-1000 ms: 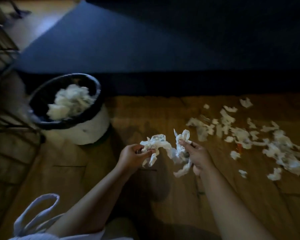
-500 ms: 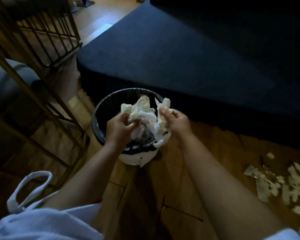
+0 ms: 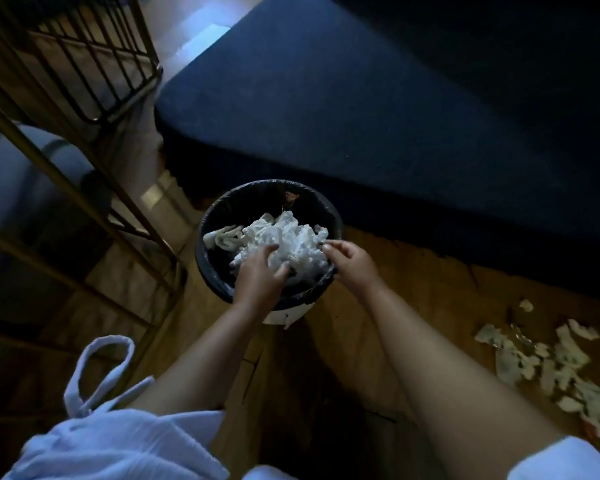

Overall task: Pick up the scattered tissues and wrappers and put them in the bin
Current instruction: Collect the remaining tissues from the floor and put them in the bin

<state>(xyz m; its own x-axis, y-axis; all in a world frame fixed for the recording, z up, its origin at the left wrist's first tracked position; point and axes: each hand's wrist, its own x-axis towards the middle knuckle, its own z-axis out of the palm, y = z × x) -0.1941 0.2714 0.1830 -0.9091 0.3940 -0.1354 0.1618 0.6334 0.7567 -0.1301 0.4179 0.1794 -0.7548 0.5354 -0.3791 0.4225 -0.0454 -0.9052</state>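
Observation:
A round white bin with a black liner (image 3: 212,220) stands on the wooden floor at the foot of a dark bed. A heap of crumpled white tissues (image 3: 293,237) fills it. My left hand (image 3: 258,275) rests over the near side of the heap, fingers spread, touching the tissues. My right hand (image 3: 352,261) hovers at the bin's right rim with loosely curled fingers that hold nothing. Several scattered tissues and wrappers (image 3: 551,362) lie on the floor at the right.
A dark blue bed (image 3: 378,98) lies behind the bin. A metal wire rack (image 3: 90,74) stands at the left, close to the bin. The white cloth of my garment (image 3: 118,441) hangs at the bottom left. The wooden floor (image 3: 413,306) stretches to the right.
Both hands carried tissue clumps from the floor over to the bin and let them go into it. The view has swung left with them.

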